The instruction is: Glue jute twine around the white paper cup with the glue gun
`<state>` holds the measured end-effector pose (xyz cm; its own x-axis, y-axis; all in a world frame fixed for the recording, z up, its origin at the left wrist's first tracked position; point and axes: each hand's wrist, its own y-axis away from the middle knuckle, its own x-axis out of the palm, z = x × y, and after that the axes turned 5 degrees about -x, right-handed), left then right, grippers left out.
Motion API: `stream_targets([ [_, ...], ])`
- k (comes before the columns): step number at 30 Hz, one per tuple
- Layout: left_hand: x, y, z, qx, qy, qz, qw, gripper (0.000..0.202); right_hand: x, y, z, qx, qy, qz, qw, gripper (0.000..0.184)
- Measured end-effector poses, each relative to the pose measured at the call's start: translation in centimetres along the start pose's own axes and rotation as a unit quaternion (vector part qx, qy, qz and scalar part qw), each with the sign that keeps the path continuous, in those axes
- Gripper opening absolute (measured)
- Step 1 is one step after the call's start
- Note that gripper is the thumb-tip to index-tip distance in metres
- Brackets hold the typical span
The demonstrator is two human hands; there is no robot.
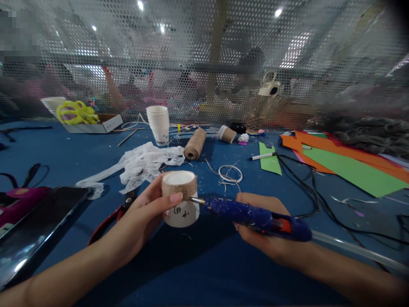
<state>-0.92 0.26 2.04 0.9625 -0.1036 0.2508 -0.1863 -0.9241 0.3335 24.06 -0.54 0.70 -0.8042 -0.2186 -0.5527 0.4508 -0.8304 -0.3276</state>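
My left hand (148, 209) grips a white paper cup (181, 216) from its left side, thumb across the front. Brown twine (179, 186) is wound around the half of the cup nearer the top, and dark handwritten marks show on the white part below. In my right hand (265, 238) is a blue hot glue gun (249, 213), its metal nozzle pointing left at the lower edge of the twine, very near or touching it. A clear glue stick (354, 250) sticks out of the gun's back end. The fingers behind the cup are hidden.
Behind the cup lie white lace (143, 162), a twine roll (194, 144) and stacked paper cups (158, 124). Pliers with red handles (105, 224) and a phone (41, 226) are at left. Coloured paper (348, 160) and a black cable (332, 215) lie right; a perforated metal screen (198, 55) stands behind.
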Motion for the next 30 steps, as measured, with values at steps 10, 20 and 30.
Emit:
stream_targets([
  [10, -0.30, -0.40, 0.16, 0.002, 0.020, -0.002, 1.000, 0.050, 0.22, 0.15, -0.35, 0.001, 0.004, -0.034, 0.999, 0.023],
  [20, -0.02, -0.18, 0.04, 0.008, 0.009, -0.005, 1.000, 0.047, 0.22, 0.00, 0.06, 0.008, 0.004, -0.014, 1.000, 0.024],
  [30, -0.54, -0.63, 0.32, 0.008, 0.032, 0.003, 0.999, 0.044, 0.51, 0.34, -0.62, 0.019, 0.012, -0.053, 0.998, 0.025],
])
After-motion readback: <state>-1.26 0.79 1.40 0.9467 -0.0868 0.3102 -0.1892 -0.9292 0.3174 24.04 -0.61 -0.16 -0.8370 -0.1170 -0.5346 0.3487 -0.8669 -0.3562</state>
